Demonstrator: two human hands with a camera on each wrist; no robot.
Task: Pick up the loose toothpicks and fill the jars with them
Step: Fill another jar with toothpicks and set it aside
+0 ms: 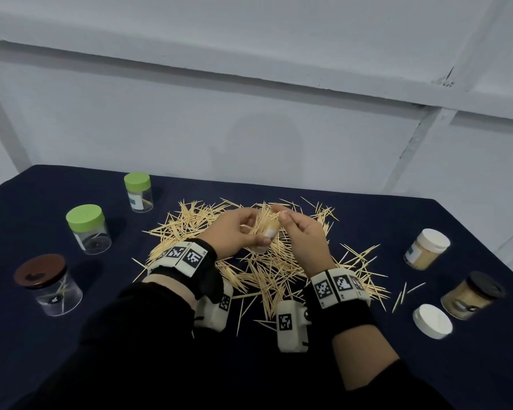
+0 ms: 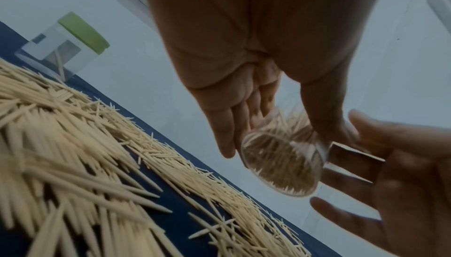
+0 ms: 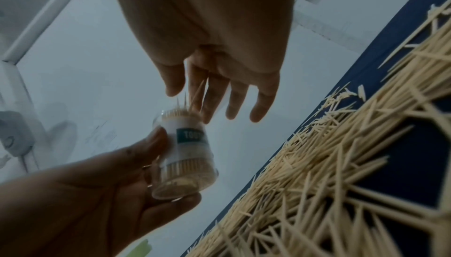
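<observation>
Between both sets of fingers, the left hand [image 1: 234,232] is gripping a brimming jar [image 3: 186,153] while the right hand [image 1: 304,235] is pinching toothpicks [image 3: 198,92] that may spill.

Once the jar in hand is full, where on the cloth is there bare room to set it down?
Bare cloth lies between the white-lidded jar and the toothpick pile, and between the green-lidded jars and the pile. The middle is crowded with toothpicks.

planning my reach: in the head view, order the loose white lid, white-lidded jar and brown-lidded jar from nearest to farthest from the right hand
From the right hand:
1. white-lidded jar, right side
2. loose white lid, near right
3. brown-lidded jar, far left
</observation>
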